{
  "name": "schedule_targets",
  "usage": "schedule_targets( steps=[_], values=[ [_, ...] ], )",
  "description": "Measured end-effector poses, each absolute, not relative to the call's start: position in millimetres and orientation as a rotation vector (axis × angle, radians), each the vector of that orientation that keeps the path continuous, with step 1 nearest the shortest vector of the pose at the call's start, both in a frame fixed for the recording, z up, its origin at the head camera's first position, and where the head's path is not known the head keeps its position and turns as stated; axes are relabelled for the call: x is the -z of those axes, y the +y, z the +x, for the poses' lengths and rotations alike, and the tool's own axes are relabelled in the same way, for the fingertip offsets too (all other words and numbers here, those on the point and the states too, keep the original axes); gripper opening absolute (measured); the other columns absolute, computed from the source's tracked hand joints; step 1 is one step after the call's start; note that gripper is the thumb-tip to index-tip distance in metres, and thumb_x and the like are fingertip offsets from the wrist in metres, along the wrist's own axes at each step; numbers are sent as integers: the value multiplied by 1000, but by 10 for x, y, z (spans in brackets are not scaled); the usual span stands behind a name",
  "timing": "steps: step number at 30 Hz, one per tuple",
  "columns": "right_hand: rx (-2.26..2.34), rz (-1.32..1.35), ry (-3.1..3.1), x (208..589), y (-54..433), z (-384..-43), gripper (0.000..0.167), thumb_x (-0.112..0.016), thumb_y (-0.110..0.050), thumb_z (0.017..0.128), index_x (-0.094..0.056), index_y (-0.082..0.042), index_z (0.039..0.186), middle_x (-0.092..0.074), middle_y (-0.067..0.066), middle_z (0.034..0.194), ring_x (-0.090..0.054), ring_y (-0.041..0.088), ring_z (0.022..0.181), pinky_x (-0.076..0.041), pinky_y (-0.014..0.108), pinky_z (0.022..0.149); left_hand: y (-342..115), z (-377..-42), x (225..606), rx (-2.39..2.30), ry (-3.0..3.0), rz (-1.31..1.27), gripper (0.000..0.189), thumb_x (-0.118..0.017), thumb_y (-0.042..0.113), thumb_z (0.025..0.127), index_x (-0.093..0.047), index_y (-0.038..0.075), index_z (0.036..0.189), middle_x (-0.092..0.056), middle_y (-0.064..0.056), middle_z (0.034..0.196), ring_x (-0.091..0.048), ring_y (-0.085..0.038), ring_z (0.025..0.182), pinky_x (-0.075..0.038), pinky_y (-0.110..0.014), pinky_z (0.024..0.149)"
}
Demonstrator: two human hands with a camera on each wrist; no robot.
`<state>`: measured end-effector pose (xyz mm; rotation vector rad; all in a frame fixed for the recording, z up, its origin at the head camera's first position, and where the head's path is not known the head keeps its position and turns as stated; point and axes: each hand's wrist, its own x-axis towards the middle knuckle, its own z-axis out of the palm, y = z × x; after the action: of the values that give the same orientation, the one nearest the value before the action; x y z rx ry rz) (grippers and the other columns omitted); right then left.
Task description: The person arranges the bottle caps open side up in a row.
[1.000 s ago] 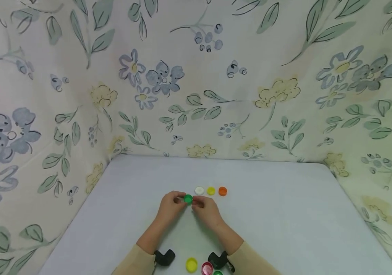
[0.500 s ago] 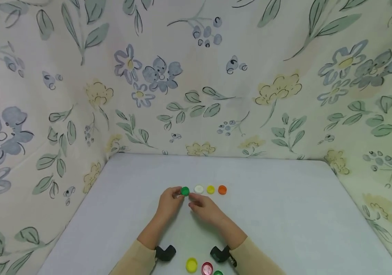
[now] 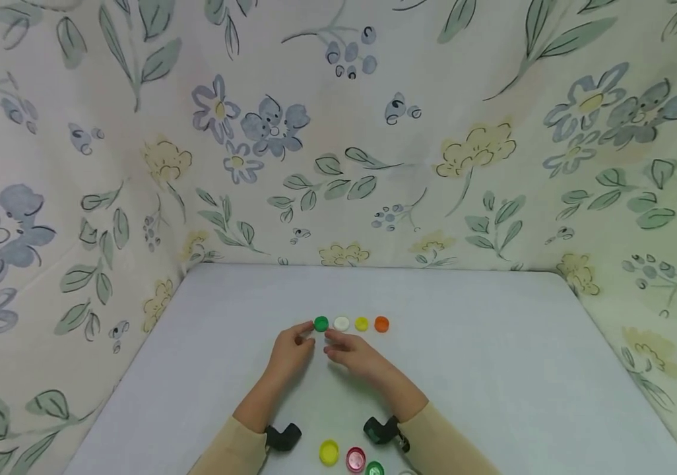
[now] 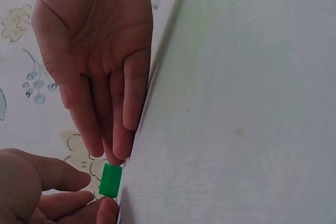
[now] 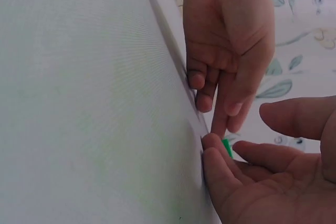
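A green round plastic cap (image 3: 321, 323) lies on the white table at the left end of a row of caps. My left hand (image 3: 291, 353) is at its left side, fingertips close to its edge; I cannot tell whether they touch. Just below and right of it is my right hand (image 3: 355, 356), fingers extended and holding nothing. In the left wrist view, the cap (image 4: 110, 180) shows edge-on between the right hand (image 4: 100, 51) and the left fingers. Fingers mostly hide the cap (image 5: 227, 147) in the right wrist view.
Right of the green cap lie a white cap (image 3: 341, 323), a yellow cap (image 3: 361, 323) and an orange cap (image 3: 381, 324). Nearer the body are another yellow cap (image 3: 329, 452), a pinkish-red cap (image 3: 355, 459) and a second green cap (image 3: 375, 469). A flowered cloth (image 3: 338, 132) hangs behind the table.
The green cap was held between both hands, then by the left hand while it moved forward. Now it lies left of the white cap, and the left fingers have let it go.
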<state>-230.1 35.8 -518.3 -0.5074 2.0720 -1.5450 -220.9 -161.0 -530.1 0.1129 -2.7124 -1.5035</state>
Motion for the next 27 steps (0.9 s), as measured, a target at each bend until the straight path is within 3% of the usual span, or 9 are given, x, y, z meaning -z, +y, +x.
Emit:
schedule_targets(
  steps=[6,10,16,22,27],
  values=[
    [1560,-505,2032,5196,383,-2292,50,-57,-13,105,-46,-3,153,-62,13,139,-56,29,131,-39,54,111,-1608,-2136,5275,1518,-2725,112,43,-64,7,95,-63,1,137,-67,-12,132,-60,-19,93,-50,-36,80],
    [1514,-521,2075,5182,454,-2273,48,-59,-21,105,-52,-8,150,-63,8,140,-56,27,131,-40,53,110,-1606,-2078,5250,1514,-2716,142,44,-64,7,95,-62,0,138,-69,-13,125,-59,-21,92,-50,-38,80],
    [1415,-542,2131,5124,727,-2121,40,-63,-27,103,-64,-12,140,-63,5,140,-56,29,130,-43,55,107,-1615,-1827,5262,1575,-2707,164,47,-65,8,96,-59,1,142,-66,-13,132,-62,-24,105,-53,-43,93],
    [1440,-578,2037,5143,920,-1928,37,-65,-23,102,-66,-10,136,-65,4,136,-58,27,128,-43,52,108,-1677,-1473,5351,1710,-2630,-46,44,-67,5,98,-58,-4,139,-67,-16,128,-65,-30,113,-55,-35,93],
    [1472,-667,1958,5135,936,-1786,37,-65,-14,101,-63,-5,137,-66,9,134,-64,22,119,-50,39,102,-1674,-1257,5335,1838,-2583,-184,43,-69,6,96,-59,-6,137,-68,-17,124,-66,-31,111,-55,-27,88]
  ],
)
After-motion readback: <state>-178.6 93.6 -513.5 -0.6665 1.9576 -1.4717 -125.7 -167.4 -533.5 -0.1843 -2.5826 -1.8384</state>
